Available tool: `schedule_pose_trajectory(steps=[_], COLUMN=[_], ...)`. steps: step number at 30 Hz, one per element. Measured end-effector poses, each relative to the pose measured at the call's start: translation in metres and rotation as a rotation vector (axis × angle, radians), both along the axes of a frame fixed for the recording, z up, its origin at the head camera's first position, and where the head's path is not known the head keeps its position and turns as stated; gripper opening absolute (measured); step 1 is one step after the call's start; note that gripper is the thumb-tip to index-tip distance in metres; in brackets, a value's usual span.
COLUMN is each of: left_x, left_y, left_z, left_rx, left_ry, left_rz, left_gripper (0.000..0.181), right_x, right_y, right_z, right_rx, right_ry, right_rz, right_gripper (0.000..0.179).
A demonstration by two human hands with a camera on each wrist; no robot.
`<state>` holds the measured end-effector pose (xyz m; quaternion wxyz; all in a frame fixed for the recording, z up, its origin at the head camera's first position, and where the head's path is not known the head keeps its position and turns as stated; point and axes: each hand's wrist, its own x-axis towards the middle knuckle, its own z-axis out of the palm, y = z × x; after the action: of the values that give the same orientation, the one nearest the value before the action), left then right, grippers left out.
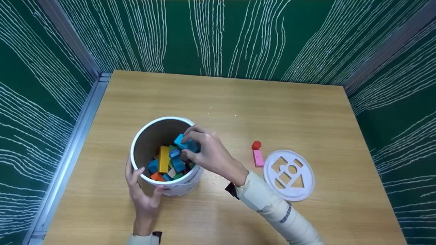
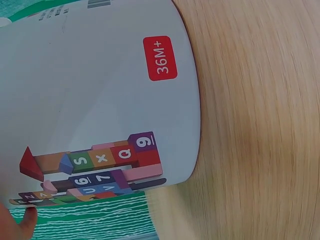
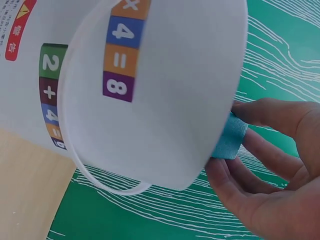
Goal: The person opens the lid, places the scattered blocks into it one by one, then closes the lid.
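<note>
A white bucket (image 1: 180,191) with printed letters and sums stands on the table, tilted toward the viewer in the head view. Inside lie many coloured blocks, among them a long yellow block (image 1: 164,159). My left hand (image 1: 144,200) grips the bucket's near left side, thumb in front and fingertips at the rim. At the bucket's mouth my right hand (image 1: 213,153) pinches a blue block (image 3: 232,137) between thumb and fingers; the bucket wall hides part of that block in the right wrist view. In the left wrist view, only a fingertip (image 2: 29,222) shows beside the bucket's printed side.
Right of the bucket, a red round block (image 1: 256,145) touches or nearly touches a pink block (image 1: 258,158). A white lid (image 1: 308,177) with shaped holes lies beside them, close to my right sleeve. Green walls with white lines surround the wooden table (image 1: 231,98); small white crumbs lie on it.
</note>
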<state>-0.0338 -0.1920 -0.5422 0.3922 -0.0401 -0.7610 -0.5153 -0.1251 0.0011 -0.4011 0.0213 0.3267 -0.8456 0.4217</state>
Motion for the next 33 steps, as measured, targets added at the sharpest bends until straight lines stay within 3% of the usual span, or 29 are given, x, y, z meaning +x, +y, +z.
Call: schedule_pose_trajectory(steps=[7,17,20,22,25,27,30,33], left_x=[-0.001,0.004,0.004,0.003,0.003,0.003,0.005,0.005], left_y=[0.000,0.012,0.012,0.009,0.008,0.009,0.013,0.013], left_z=[0.001,0.033,0.033,0.024,0.022,0.024,0.035,0.037], left_rx=[-0.011,0.019,0.021,0.016,0.011,0.012,0.013,0.011], left_ry=[0.005,0.086,0.086,0.078,0.069,0.067,0.071,0.074], left_rz=[0.003,-0.024,-0.025,-0.021,-0.016,-0.015,-0.014,-0.010], left_gripper=[0.071,0.064,0.064,0.066,0.067,0.067,0.066,0.066], right_x=[-0.002,-0.003,-0.003,-0.002,-0.002,-0.002,-0.002,-0.002], right_y=[-0.005,-0.012,-0.013,-0.014,-0.016,-0.016,-0.016,-0.016], right_z=[-0.005,-0.012,-0.013,-0.013,-0.014,-0.014,-0.014,-0.012], right_rx=[0.030,0.093,0.119,0.136,0.142,0.138,0.123,0.120], right_ry=[-0.012,0.006,-0.003,-0.003,0.011,0.017,0.016,0.001], right_rz=[0.028,0.007,-0.003,-0.006,-0.003,0.002,0.007,0.008], right_gripper=[0.018,0.017,0.017,0.016,0.011,0.008,0.007,0.009])
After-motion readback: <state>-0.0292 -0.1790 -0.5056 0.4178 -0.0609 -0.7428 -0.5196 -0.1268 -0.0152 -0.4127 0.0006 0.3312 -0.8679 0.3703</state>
